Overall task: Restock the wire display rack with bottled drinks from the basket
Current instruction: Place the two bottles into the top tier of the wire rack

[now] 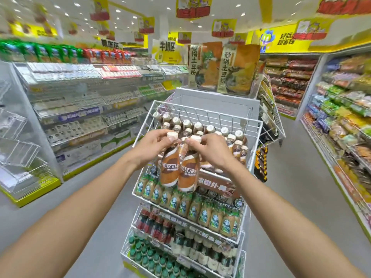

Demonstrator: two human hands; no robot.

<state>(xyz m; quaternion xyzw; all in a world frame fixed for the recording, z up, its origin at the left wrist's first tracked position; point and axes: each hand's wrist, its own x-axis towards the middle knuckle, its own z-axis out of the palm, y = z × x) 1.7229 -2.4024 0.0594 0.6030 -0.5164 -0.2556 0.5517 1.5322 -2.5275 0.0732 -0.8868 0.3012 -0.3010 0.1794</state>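
Two brown Nescafe coffee bottles hang side by side in front of the white wire display rack (206, 114). My left hand (154, 143) pinches the neck of the left bottle (169, 169) just under its cream cap. My right hand (210, 149) grips the neck of the right bottle (188, 174). Both bottles are upright, touching each other, above the rack's second tier. The top tier (259, 133) holds several similar cream-capped bottles. No basket is in view.
Lower tiers hold green-labelled coffee bottles (200, 207) and dark green-capped bottles (148, 255). Boxed food packs (222, 67) stand on top of the white unit behind the rack. Stocked shelves line the aisle on the left (80, 109) and right (345, 121). Grey floor lies on both sides.
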